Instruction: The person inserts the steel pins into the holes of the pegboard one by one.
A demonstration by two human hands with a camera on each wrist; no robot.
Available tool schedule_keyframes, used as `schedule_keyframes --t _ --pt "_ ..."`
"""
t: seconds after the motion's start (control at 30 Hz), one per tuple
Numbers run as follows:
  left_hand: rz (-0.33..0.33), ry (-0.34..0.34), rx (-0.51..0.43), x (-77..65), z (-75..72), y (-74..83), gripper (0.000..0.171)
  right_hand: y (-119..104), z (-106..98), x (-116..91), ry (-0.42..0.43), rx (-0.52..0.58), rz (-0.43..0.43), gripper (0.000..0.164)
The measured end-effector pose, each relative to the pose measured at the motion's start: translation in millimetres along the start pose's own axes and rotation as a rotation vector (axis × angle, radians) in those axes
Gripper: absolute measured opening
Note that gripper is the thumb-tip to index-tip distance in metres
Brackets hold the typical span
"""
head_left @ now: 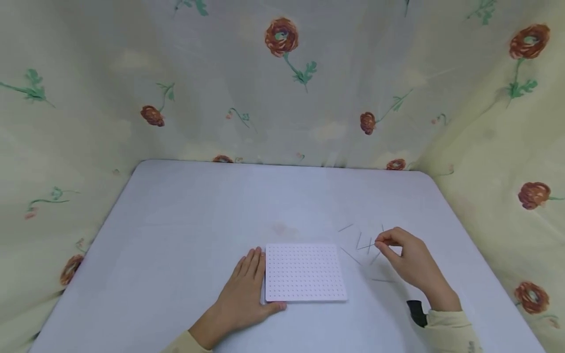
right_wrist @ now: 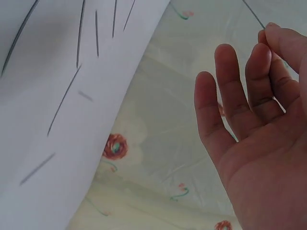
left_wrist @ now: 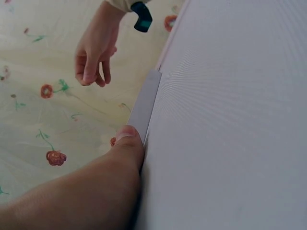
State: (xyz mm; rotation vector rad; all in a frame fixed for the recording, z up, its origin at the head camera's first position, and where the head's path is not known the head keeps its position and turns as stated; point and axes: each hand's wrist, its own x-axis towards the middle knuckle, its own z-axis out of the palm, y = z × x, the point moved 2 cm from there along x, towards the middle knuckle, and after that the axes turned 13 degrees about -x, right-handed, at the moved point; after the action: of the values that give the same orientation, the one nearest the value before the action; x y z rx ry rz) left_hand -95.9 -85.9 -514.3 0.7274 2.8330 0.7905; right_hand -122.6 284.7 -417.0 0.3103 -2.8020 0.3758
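A white board with rows of small holes (head_left: 304, 272) lies flat on the table. My left hand (head_left: 248, 289) rests at its near left corner, straight fingers along the left edge and the thumb (left_wrist: 127, 136) against the near edge. To the right of the board, above the table, my right hand (head_left: 408, 255) pinches a thin dark metal pin (right_wrist: 253, 13) between thumb and index finger. Its other fingers are spread loosely in the right wrist view. Several similar thin pins (head_left: 351, 256) lie scattered on the table between the board and this hand.
The white table (head_left: 190, 211) has a patterned flower curtain (head_left: 212, 88) behind it and at both sides. One loose pin (head_left: 383, 281) lies nearer the front, below the right hand. A black band (head_left: 417, 313) shows at the right sleeve.
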Motion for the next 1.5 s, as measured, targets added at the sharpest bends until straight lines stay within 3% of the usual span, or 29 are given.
schedule_keyframes --t 0.3,0.7,0.97,1.17,1.5 --pt "-0.006 -0.030 0.000 1.9 2.9 2.9 0.122 -10.9 13.0 5.3 0.018 0.033 0.019 0.008" --pt "-0.010 -0.027 0.010 4.0 0.5 5.7 0.122 -30.6 10.2 19.4 0.106 0.044 0.028 0.006" --pt "-0.016 -0.020 0.028 6.9 0.7 3.4 0.123 -56.2 10.0 33.9 0.240 0.060 -0.097 0.016" --pt "-0.008 -0.005 0.022 6.2 -1.3 2.2 0.122 -85.1 13.0 43.9 0.261 0.082 -0.193 0.019" --pt "-0.056 -0.022 0.041 4.0 0.0 -3.8 0.121 -133.6 20.2 54.0 0.300 0.092 -0.335 0.024"
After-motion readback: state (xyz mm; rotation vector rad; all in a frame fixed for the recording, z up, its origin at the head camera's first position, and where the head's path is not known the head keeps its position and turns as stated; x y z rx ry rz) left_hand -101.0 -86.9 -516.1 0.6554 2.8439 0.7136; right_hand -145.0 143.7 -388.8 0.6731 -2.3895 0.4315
